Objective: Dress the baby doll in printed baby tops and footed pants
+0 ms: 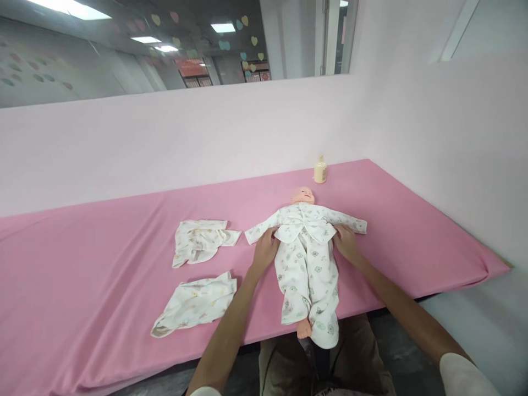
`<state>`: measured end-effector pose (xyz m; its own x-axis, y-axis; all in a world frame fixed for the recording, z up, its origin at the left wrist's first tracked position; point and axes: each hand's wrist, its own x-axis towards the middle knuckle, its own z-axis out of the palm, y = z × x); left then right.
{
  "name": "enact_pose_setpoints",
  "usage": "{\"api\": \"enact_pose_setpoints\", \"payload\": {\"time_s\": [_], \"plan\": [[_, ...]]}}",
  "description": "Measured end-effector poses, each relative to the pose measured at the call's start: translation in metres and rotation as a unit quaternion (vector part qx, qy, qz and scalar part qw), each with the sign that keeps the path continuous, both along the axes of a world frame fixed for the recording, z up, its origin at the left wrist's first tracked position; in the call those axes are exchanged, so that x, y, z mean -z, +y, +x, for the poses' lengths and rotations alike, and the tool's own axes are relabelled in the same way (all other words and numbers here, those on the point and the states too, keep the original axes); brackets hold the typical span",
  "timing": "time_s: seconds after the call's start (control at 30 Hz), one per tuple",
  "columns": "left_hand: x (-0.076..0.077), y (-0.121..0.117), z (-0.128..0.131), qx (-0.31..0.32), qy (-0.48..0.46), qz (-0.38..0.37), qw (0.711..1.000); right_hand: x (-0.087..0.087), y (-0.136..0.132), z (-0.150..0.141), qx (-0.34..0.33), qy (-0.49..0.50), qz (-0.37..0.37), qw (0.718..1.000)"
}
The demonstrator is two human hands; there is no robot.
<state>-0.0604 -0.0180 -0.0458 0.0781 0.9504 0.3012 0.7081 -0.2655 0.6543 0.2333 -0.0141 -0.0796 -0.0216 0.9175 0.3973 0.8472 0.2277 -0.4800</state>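
Observation:
A baby doll (304, 195) lies on its back on the pink-covered table, its head toward the wall. It is dressed in a white patterned long-sleeved baby top (303, 214) and matching baby trousers (292, 275). One bare foot shows below a trouser leg; the other is covered by cloth. My left hand (265, 250) is closed on the top's lower edge at the doll's side, below the left-hand sleeve. At the opposite side, my right hand (346, 242) has its fingers closed on the other edge of the top. Both sleeves lie spread outward.
Two white printed baby garments, an upper one (198, 242) and a lower one (198, 302), lie left of the doll. A cream pump bottle (320, 170) stands near the wall. The pink cover (103, 264) is wrinkled at left. A window (165, 49) is above.

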Motion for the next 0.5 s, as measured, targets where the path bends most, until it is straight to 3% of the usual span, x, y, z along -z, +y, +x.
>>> {"api": "enact_pose_setpoints", "payload": {"time_s": [0.17, 0.27, 0.37, 0.5], "plan": [[0.002, 0.004, -0.01, 0.012, 0.023, 0.012, 1.0, 0.004, -0.011, 0.01, 0.046, -0.037, -0.009, 0.998], [0.0, 0.0, -0.017, 0.001, 0.123, 0.042, 0.991, 0.008, -0.025, 0.013, 0.04, -0.095, 0.01, 0.995], [-0.003, -0.008, -0.017, -0.014, 0.257, 0.048, 0.965, 0.013, -0.041, 0.009, -0.024, -0.158, 0.041, 0.986], [-0.009, -0.022, -0.007, 0.035, 0.353, 0.013, 0.935, 0.008, -0.053, 0.001, -0.11, -0.171, 0.062, 0.977]]}}
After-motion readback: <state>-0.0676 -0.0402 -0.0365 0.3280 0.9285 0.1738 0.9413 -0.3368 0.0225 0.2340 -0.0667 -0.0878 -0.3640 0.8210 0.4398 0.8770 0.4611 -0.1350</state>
